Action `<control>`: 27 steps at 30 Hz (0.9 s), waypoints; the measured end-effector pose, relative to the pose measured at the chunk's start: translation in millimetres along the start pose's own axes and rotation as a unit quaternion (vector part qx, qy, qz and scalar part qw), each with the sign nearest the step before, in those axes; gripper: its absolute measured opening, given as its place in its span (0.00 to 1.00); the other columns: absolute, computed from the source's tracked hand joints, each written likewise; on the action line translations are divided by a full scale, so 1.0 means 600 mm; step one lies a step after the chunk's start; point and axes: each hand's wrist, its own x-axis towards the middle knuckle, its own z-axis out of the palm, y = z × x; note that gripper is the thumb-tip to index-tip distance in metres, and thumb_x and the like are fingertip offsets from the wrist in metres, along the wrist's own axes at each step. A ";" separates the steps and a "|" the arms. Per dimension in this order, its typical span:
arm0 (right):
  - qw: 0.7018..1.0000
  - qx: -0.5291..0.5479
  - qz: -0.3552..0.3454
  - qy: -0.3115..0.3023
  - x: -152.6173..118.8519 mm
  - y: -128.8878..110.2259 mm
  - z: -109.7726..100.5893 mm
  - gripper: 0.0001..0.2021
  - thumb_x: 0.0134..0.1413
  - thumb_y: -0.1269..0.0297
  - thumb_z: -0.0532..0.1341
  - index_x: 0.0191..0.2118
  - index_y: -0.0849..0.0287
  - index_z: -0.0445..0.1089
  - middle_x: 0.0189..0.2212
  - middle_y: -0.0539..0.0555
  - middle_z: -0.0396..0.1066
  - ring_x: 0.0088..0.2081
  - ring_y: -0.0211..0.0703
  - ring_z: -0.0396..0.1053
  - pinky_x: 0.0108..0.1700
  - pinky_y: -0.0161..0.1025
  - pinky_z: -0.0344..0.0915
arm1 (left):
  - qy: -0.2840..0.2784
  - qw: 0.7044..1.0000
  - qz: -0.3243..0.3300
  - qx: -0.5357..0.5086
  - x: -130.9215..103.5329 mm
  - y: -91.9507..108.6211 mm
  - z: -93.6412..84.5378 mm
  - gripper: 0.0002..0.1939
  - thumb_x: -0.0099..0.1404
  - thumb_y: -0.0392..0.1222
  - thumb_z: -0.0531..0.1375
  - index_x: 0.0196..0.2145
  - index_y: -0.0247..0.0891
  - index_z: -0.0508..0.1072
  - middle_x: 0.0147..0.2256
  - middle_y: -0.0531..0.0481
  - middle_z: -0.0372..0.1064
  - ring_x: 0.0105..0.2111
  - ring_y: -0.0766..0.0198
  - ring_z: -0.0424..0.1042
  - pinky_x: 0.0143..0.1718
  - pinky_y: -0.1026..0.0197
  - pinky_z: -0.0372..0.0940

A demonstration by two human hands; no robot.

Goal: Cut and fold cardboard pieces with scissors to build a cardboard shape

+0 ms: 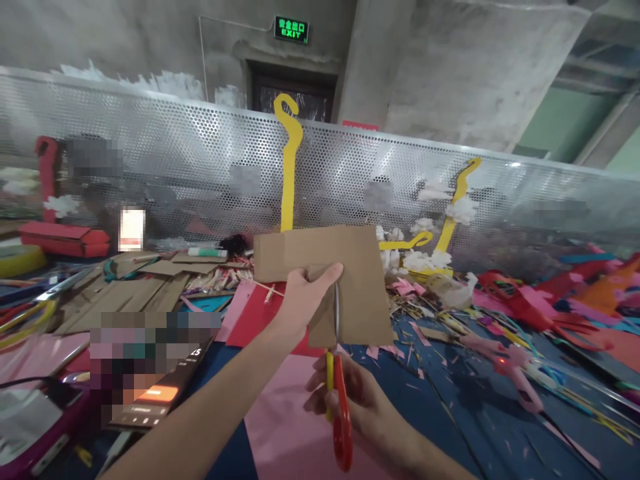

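Observation:
A piece of brown cardboard (363,300) is held up in the middle of the view. My left hand (307,293) grips it, the thumb lying on its near face and the fingers hidden behind. Scissors with red and yellow handles (342,413) are in my right hand (350,393), below the cardboard. Their blade lies against the cardboard, upright, from its lower edge up toward my left thumb. Beneath my hands lie pink paper (285,427) and a red sheet (255,323).
A pink glue gun (520,377) lies at the right among paper scraps. At the left are cardboard strips (115,300) and a phone (160,393). Yellow hooked shapes (289,173) stand before a perforated metal barrier (200,147).

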 end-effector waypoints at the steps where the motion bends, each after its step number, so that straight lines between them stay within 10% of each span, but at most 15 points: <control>1: 1.000 0.003 -0.002 -0.006 0.000 0.002 0.000 0.18 0.59 0.59 0.68 0.51 0.57 0.67 0.44 0.56 0.71 0.43 0.43 0.75 0.47 0.42 0.66 | 0.006 1.000 -0.001 -0.001 -0.002 0.000 0.001 0.20 0.50 0.49 0.73 0.36 0.33 0.78 0.40 0.39 0.80 0.36 0.55 0.78 0.39 0.56 0.71; 14: 1.000 -0.024 0.005 -0.014 -0.003 -0.011 0.016 0.20 0.55 0.53 0.69 0.49 0.56 0.67 0.44 0.58 0.74 0.41 0.47 0.77 0.47 0.45 0.68 | 0.050 0.994 0.062 0.073 0.000 0.003 0.002 0.10 0.52 0.43 0.64 0.20 0.36 0.69 0.20 0.57 0.62 0.22 0.68 0.62 0.25 0.66 0.58; 27: 1.000 -0.014 0.004 -0.023 -0.005 -0.008 0.012 0.20 0.57 0.53 0.68 0.49 0.57 0.67 0.48 0.61 0.72 0.45 0.49 0.76 0.48 0.46 0.69 | 0.034 0.996 0.048 0.073 -0.001 0.001 0.003 0.09 0.54 0.43 0.62 0.23 0.37 0.68 0.22 0.57 0.63 0.24 0.67 0.64 0.26 0.66 0.59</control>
